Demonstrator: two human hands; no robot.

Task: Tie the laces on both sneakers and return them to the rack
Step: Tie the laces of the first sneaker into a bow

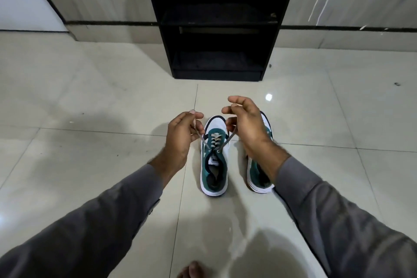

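Two green-and-white sneakers stand side by side on the tiled floor [90, 88], near the black rack [216, 29]. The left hand [182, 133] and right hand [246, 124] each pinch a lace end of the left sneaker [214, 165]; its tongue label is unreadable. The right sneaker [259, 171] sits partly hidden

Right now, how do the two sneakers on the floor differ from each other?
The left sneaker is in full view, and the left hand and right hand each pull one end of its lace taut. The right sneaker is mostly hidden behind the right forearm, no hand holds its lace, and I cannot see its lace. Both are green and white, toes toward the black rack.
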